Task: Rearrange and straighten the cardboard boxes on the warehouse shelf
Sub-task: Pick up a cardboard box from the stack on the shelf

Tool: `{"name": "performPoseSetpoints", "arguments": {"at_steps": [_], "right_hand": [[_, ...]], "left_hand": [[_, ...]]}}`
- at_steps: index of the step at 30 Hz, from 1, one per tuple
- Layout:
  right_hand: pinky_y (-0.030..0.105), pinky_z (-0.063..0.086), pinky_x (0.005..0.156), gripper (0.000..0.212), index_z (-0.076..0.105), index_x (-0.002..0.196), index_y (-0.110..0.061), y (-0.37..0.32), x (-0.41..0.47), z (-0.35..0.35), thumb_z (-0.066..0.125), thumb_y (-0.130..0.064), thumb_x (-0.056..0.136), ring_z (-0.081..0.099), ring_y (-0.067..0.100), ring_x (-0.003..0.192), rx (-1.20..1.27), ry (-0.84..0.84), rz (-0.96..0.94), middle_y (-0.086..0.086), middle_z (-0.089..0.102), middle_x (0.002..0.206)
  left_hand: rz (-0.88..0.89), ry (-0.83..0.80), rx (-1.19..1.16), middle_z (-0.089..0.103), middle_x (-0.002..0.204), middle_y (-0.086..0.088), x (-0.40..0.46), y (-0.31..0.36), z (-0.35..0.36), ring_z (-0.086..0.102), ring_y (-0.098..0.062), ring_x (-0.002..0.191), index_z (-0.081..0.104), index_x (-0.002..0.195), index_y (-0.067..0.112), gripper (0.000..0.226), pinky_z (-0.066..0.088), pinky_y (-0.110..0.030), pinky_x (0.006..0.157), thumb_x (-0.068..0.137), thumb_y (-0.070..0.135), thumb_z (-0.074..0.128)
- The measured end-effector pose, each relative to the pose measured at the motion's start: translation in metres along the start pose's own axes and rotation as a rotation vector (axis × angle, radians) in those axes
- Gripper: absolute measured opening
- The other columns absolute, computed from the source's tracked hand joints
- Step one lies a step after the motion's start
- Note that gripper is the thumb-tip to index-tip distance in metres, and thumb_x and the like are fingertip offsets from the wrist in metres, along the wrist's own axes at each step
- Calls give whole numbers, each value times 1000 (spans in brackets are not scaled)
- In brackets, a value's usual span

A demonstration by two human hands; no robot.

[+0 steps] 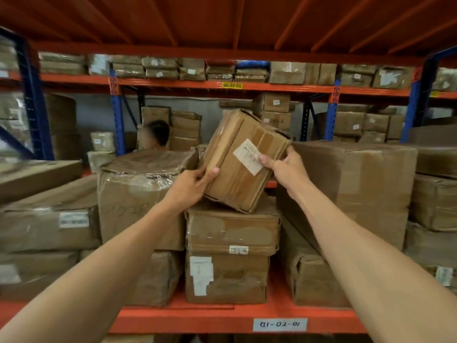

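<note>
A small worn cardboard box with a white label is tilted, its lower corner resting on a stack of two taped boxes in the middle of the shelf. My left hand grips its lower left edge. My right hand holds its right side, thumb on the label. A plastic-wrapped box stands to the left and a large box to the right.
The orange shelf beam with a white tag runs along the front. Flat boxes are stacked at left, more boxes at right. A person stands behind the shelf. The upper shelf across the aisle holds several parcels.
</note>
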State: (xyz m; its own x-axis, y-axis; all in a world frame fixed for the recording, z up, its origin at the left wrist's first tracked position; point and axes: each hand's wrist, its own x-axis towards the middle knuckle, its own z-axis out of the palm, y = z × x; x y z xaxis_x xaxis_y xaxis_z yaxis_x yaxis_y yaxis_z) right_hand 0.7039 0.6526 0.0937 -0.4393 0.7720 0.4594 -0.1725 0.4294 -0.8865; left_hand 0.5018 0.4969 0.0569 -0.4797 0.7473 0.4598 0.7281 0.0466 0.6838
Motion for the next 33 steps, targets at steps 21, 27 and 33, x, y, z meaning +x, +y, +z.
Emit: {"name": "performPoseSetpoints", "arguments": {"at_steps": [21, 27, 33], "right_hand": [[53, 25, 129, 144, -42, 153, -39, 43, 27, 74, 85, -20, 89, 34, 20, 154, -377, -322, -44, -4, 36, 169], [50, 26, 128, 124, -19, 165, -35, 39, 5, 74, 81, -24, 92, 35, 25, 154, -418, -260, 32, -1, 37, 169], [62, 29, 126, 106, 5, 166, -43, 51, -23, 53, 77, -49, 88, 26, 29, 160, -579, -300, 134, -2, 31, 173]], "left_hand": [[79, -115, 533, 67, 132, -9, 48, -33, -51, 60, -31, 122, 57, 140, 16, 74, 48, -47, 105, 81, 55, 78], [54, -111, 481, 64, 134, -11, 45, -32, -49, 60, -32, 121, 53, 143, 16, 75, 49, -49, 105, 82, 52, 79], [40, -124, 507, 54, 147, -15, 44, -27, -43, 52, -36, 133, 23, 158, 14, 95, 42, -50, 113, 86, 43, 78]]}}
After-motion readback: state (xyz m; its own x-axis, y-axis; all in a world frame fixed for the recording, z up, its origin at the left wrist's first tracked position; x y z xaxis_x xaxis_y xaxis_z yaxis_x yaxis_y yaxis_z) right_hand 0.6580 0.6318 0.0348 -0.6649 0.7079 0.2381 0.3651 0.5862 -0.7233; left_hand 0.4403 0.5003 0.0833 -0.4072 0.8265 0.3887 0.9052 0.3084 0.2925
